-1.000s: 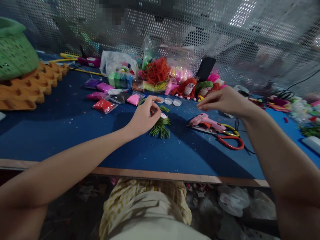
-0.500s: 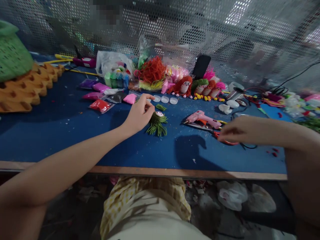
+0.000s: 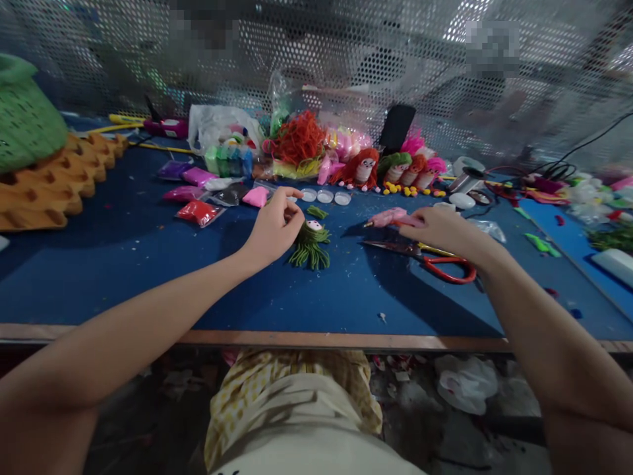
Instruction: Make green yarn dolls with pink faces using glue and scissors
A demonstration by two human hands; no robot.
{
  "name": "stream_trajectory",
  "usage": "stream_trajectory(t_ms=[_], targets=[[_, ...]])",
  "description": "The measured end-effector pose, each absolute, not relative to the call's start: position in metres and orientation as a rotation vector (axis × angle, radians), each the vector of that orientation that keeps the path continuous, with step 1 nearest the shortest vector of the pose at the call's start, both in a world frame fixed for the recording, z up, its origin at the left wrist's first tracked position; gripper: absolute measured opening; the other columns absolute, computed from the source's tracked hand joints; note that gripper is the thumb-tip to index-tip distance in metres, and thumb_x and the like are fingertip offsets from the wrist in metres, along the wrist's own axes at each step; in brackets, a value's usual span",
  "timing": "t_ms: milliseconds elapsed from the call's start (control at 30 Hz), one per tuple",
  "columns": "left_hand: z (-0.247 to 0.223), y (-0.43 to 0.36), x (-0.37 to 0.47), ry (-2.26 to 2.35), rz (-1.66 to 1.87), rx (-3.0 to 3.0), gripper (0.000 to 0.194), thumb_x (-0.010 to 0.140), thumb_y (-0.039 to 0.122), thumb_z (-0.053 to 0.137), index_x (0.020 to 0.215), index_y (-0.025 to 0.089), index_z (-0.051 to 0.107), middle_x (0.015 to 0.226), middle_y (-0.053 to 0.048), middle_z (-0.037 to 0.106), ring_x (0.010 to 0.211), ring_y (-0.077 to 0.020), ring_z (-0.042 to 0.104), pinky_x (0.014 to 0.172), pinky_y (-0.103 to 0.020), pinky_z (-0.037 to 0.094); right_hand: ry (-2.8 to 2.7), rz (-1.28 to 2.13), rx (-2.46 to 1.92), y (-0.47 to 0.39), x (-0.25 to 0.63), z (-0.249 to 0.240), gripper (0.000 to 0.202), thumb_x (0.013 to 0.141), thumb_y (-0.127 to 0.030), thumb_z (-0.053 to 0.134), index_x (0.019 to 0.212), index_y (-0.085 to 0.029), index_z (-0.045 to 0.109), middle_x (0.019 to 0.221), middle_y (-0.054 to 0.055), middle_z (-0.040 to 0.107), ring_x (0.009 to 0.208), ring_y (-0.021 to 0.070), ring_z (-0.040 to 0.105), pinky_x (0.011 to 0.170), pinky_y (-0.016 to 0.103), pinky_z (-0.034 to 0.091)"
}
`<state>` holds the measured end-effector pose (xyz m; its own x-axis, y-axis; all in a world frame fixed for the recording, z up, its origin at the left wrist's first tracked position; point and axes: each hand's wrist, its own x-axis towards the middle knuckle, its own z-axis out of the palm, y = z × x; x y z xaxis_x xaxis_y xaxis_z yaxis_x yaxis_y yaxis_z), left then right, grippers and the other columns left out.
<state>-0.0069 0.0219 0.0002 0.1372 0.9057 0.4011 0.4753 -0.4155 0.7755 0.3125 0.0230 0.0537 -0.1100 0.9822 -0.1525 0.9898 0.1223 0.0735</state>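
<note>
My left hand [image 3: 277, 227] is closed, its fingers pinched at the left side of a small doll [image 3: 312, 244] with green yarn hair and a pale dotted face. The doll lies on the blue table, its yarn strands fanned toward me; my fingers partly hide it. A short piece of green yarn [image 3: 317, 212] lies just beyond it. My right hand [image 3: 435, 227] is wrapped round the handle of a pink glue gun [image 3: 387, 218], whose nozzle points left. Scissors with red handles [image 3: 448, 269] lie on the table just nearer to me than the glue gun.
Shallow clear discs [image 3: 325, 196] sit behind the doll. Packets of coloured clay, one red [image 3: 198, 212], lie to the left. Along the back stand several yarn dolls [image 3: 366, 168] and orange-red yarn [image 3: 300, 138]. An orange egg tray [image 3: 74, 175] occupies the far left.
My right hand has moved up and left from the scissors' handles onto the glue gun, which is now gripped and slightly shifted. My left hand stays at the doll.
</note>
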Motion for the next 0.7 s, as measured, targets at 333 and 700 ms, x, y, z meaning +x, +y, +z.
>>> stream_trajectory(t_ms=[333, 700], targets=[[-0.003, 0.025, -0.003, 1.346, 1.260, 1.887, 0.029, 0.086, 0.009, 0.058, 0.111, 0.021, 0.054, 0.082, 0.002, 0.063, 0.070, -0.0125, 0.058, 0.068, -0.029, 0.046, 3.014, -0.546, 1.245, -0.008, 0.313, 0.049, 0.030, 0.096, -0.045, 0.066, 0.105, -0.021, 0.083, 0.106, 0.013, 0.074, 0.103, 0.0255, 0.058, 0.099, 0.040, 0.042], [-0.009, 0.039, -0.010, 1.314, 1.345, 1.729, 0.026, 0.087, 0.007, 0.051, 0.106, 0.024, 0.055, 0.077, 0.002, 0.062, 0.068, -0.0131, 0.056, 0.066, -0.029, 0.044, 2.857, -1.268, 0.881, -0.065, 0.316, 0.035, 0.020, 0.096, -0.037, 0.070, 0.086, -0.025, 0.084, 0.083, 0.006, 0.075, 0.092, 0.0183, 0.062, 0.088, 0.032, 0.050]])
